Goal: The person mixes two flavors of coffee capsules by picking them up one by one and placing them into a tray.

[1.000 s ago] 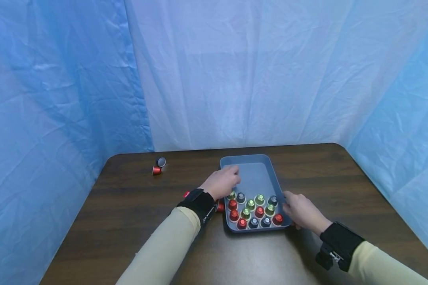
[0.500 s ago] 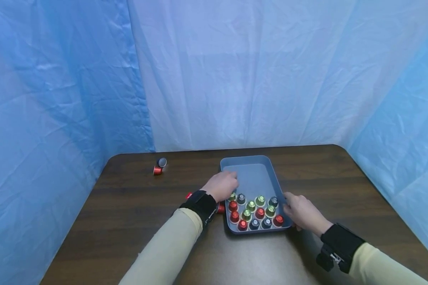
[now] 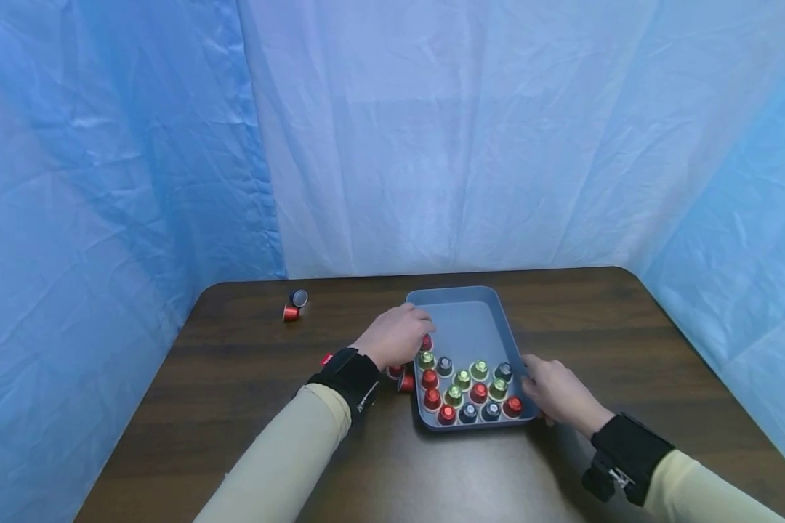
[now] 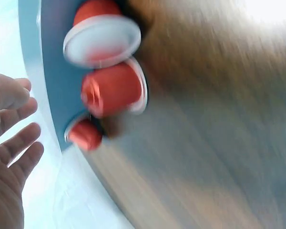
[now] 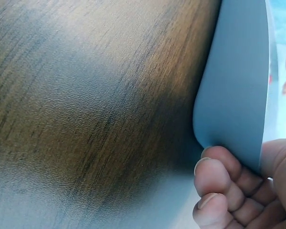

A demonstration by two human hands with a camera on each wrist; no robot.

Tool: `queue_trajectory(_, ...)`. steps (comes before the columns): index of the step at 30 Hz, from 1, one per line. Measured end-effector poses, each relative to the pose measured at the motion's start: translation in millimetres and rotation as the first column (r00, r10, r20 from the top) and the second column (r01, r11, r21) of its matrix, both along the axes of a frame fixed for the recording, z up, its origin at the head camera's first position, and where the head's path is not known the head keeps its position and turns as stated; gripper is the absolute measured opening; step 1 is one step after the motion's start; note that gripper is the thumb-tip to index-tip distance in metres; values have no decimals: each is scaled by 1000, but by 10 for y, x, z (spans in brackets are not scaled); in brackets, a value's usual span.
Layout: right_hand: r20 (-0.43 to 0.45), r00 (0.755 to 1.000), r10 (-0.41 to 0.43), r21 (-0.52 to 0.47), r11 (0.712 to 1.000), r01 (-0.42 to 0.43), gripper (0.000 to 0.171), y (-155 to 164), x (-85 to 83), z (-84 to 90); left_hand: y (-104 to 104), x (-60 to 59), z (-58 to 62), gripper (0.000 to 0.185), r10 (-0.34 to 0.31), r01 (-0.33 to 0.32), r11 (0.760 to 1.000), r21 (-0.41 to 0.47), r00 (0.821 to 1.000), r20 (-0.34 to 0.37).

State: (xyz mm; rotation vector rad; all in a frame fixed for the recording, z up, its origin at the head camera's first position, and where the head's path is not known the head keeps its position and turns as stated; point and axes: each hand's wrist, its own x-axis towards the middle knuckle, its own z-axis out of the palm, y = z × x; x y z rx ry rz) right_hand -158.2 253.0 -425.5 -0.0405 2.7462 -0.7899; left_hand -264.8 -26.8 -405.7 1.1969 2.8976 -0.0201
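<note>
A blue-grey tray (image 3: 467, 319) holds several coffee capsules in red, green and dark blue, standing lid-down in its near half. Over the tray's left rim hovers my left hand (image 3: 394, 335), its fingers loosely bent with nothing between them in the left wrist view. Just under its fingertips, a red coffee capsule (image 3: 426, 342) stands at the left wall, behind a green capsule (image 3: 426, 359). My right hand (image 3: 559, 390) grips the tray's right side near the front corner, thumb on the rim and fingers curled beneath, as the right wrist view shows.
Outside the tray's left wall lie loose red capsules, one on its side (image 4: 113, 89) and others beside it. Farther left on the dark wooden table (image 3: 235, 407) are a red capsule (image 3: 291, 313) and a dark blue capsule (image 3: 299, 298). Blue-white curtains (image 3: 392, 145) surround the table.
My left hand has lifted and drawn slightly left, leaving a red coffee capsule in view by the tray's left wall. The right hand keeps its grip on the tray.
</note>
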Motion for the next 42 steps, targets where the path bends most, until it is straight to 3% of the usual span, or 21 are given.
queue_trajectory(5, 2, 1000, 2, 7, 1000, -2, 53, 8, 10, 0, -290, -135, 27, 31, 106, -104, 993, 58, 994, -40)
queue_trajectory(10, 11, 1000, 0, 9, 1000, 0, 54, 16, 15, 6, -660, -267, 15, 34, 239, -234, 967, 99, 970, -41)
queue_trajectory(17, 19, 1000, -12, 14, 1000, 11, 54, 28, 43, 12, -1179, -387, -45, 37, 321, -308, 940, 144, 944, -79)
queue_trajectory(23, 11, 1000, -18, 20, 1000, 17, 53, 29, 56, 13, -1521, -433, -119, 43, 405, -395, 906, 152, 914, -36)
queue_trajectory(31, 5, 1000, -19, 28, 999, 19, 53, 4, 60, 7, -1718, -434, -222, 48, 456, -458, 878, 142, 889, 46)
queue_trajectory(42, 4, 1000, -13, 25, 1000, 13, 54, -26, 38, -3, -1847, -414, -407, 49, 507, -515, 850, 112, 857, 91)
